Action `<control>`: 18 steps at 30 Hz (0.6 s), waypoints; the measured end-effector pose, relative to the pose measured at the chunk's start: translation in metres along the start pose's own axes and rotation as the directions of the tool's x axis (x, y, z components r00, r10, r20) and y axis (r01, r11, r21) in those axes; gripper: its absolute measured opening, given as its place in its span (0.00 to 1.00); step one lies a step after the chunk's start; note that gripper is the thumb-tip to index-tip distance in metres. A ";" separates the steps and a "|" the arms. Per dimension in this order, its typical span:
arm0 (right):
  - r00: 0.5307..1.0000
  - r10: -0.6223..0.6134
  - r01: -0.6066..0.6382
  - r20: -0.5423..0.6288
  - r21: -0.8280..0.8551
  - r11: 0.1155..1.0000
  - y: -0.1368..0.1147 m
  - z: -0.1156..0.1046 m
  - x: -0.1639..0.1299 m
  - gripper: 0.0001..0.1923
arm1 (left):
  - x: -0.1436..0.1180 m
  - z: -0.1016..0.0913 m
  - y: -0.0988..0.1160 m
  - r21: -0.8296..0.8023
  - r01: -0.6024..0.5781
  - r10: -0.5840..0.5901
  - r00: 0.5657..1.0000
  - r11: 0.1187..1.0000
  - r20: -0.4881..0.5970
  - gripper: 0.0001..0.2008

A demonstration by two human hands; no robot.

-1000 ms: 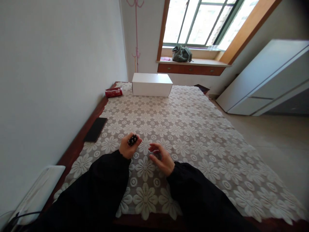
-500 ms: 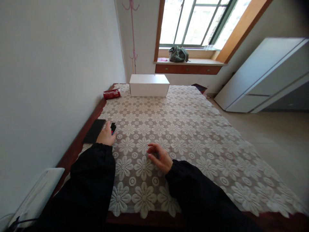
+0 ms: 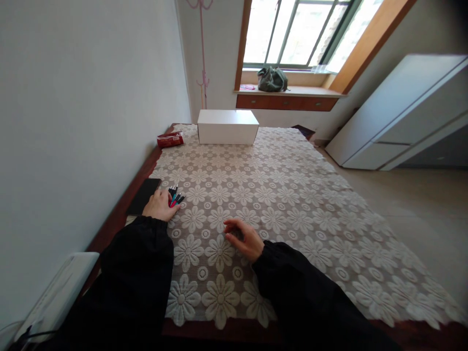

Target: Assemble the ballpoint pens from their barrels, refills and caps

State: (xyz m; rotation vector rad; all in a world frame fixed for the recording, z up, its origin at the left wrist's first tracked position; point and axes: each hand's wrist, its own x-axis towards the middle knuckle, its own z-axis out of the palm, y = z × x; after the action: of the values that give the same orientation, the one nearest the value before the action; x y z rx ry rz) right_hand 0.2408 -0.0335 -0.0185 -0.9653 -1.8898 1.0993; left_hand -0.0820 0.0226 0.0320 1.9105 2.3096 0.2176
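A person in black sleeves works at a counter (image 3: 120, 210) draped in a cream lace cloth (image 3: 278, 195) patterned with daisies, seen from above and behind the hands. The left hand (image 3: 159, 205) lies palm down near the counter's left edge, its fingers curled loosely around the back ends of a small bunch of pens (image 3: 175, 196); the pens lie flat on the cloth, fanning out from the fingertips toward the far side of the counter, with red and teal barrels and dark tips showing. How firmly the hand grips them cannot be told from this angle. Just to the left of that hand, touching the cloth's border, lies a flat black phone (image 3: 143, 196). The right hand (image 3: 243, 237) rests well apart from the pens, nearer the middle of the counter, fingers bent and partly open over the lace, holding nothing that can be seen. At the far end of the counter stands a white rectangular box (image 3: 227, 126), with a red packet (image 3: 170, 140) just beside it on the left. Beyond, a dark green bag (image 3: 272, 79) sits on the wooden window ledge (image 3: 292, 91) under a bright window.
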 end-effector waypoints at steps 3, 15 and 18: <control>1.000 0.001 -0.001 0.010 -0.026 1.000 0.001 0.000 0.000 0.11 | 0.001 0.009 0.006 -0.014 -0.071 0.070 0.996 0.997 -0.056 0.12; 0.999 -0.027 0.030 0.031 -0.106 0.994 -0.002 -0.001 0.000 0.08 | 0.002 0.018 0.016 -0.050 -0.059 0.048 0.980 0.997 -0.193 0.12; 0.999 -0.029 0.032 0.030 -0.114 0.993 -0.002 -0.001 0.000 0.08 | 0.001 0.017 0.017 -0.030 -0.043 0.037 0.982 0.999 -0.186 0.12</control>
State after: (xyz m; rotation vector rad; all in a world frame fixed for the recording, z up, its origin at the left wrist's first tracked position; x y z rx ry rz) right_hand 0.2418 -0.0337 -0.0164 -0.9852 -2.0027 1.0010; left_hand -0.0626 0.0267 0.0191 1.9999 2.3649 0.4554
